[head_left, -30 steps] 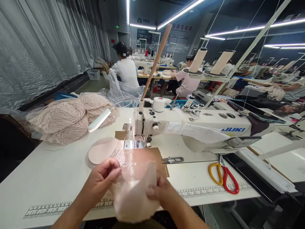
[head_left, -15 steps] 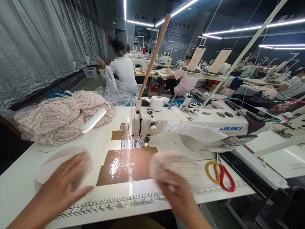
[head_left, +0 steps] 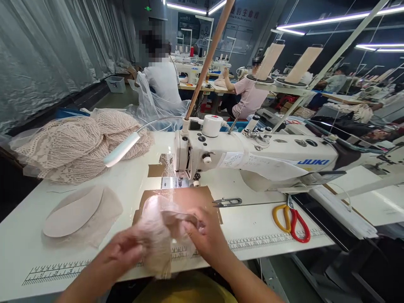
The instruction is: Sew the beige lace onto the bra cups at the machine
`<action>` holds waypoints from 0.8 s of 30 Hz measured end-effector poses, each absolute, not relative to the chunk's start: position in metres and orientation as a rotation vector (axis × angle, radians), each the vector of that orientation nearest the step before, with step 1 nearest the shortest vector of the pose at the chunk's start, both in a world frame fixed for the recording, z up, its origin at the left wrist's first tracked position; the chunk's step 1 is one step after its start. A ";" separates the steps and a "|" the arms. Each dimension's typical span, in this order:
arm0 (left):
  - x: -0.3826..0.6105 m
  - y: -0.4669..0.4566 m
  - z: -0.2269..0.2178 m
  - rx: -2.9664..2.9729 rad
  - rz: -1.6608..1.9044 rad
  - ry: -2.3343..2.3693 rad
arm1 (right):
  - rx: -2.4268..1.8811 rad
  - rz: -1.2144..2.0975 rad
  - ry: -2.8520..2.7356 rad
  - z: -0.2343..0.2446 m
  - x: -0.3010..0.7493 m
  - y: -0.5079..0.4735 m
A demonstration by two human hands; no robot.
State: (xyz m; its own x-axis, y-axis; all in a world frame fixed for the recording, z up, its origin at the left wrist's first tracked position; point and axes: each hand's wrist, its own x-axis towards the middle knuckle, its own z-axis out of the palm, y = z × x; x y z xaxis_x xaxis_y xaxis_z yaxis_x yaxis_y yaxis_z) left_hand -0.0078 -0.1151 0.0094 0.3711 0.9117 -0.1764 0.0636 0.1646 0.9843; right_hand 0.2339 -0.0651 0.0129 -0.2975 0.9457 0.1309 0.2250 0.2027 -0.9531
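My left hand (head_left: pixel 121 253) and my right hand (head_left: pixel 202 234) both grip a pale pink sheer fabric piece (head_left: pixel 156 233), bunched between them above the table's front edge. The piece is blurred by motion. It hangs over the ruler strip (head_left: pixel 78 267) and the brown taped patch (head_left: pixel 176 202) in front of the needle of the white JUKI sewing machine (head_left: pixel 252 158). A flat pink oval piece (head_left: pixel 74 212) lies on a lace layer to my left, apart from both hands.
A heap of pink lace (head_left: pixel 75 143) fills the table's back left. Thread snips (head_left: pixel 227 202) and red-and-yellow scissors (head_left: pixel 292 221) lie right of the needle. A gooseneck lamp (head_left: pixel 121 149) reaches over the table. Other people sit at machines behind.
Half a second ago my hands were apart, the left on the oval piece, the right on the sheer piece. Now both have come together at the centre, holding the sheer piece.
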 end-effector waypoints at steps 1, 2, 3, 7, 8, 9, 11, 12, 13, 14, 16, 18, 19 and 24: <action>-0.001 -0.119 0.012 1.212 0.781 0.844 | -1.060 1.393 -1.642 0.010 0.230 -0.065; 0.005 -0.122 0.014 1.185 0.774 0.711 | -0.980 1.637 -1.564 0.007 0.226 -0.065; 0.010 -0.123 0.016 1.175 0.763 0.622 | -0.892 1.852 -1.461 0.004 0.223 -0.065; 0.009 -0.120 0.016 1.234 0.804 0.843 | -0.695 2.234 -1.136 -0.002 0.219 -0.069; 0.006 -0.117 0.013 1.277 0.839 1.008 | -0.674 2.250 -1.098 -0.002 0.219 -0.071; 0.005 -0.115 0.010 1.313 0.860 1.149 | -0.660 2.257 -1.071 -0.001 0.218 -0.072; 0.004 -0.111 0.004 1.303 0.823 1.213 | -0.667 2.242 -1.044 0.001 0.217 -0.073; 0.005 -0.110 0.002 1.248 0.777 1.137 | -0.697 2.216 -1.032 0.002 0.216 -0.074; 0.006 -0.111 0.000 1.169 0.733 1.034 | -0.742 2.169 -1.017 0.002 0.215 -0.074; 0.007 -0.112 -0.001 1.082 0.709 0.950 | -0.795 2.097 -1.002 0.002 0.215 -0.073; 0.010 -0.117 -0.003 0.936 0.738 0.896 | -0.892 1.884 -0.993 -0.001 0.215 -0.071; 0.012 -0.121 -0.003 0.821 0.821 0.919 | -0.941 1.681 -1.038 -0.004 0.217 -0.069; 0.013 -0.123 -0.003 0.764 0.859 0.932 | -0.947 1.616 -1.085 -0.006 0.219 -0.068; 0.026 -0.128 -0.005 0.525 1.015 0.994 | -0.900 1.664 -1.303 -0.006 0.224 -0.070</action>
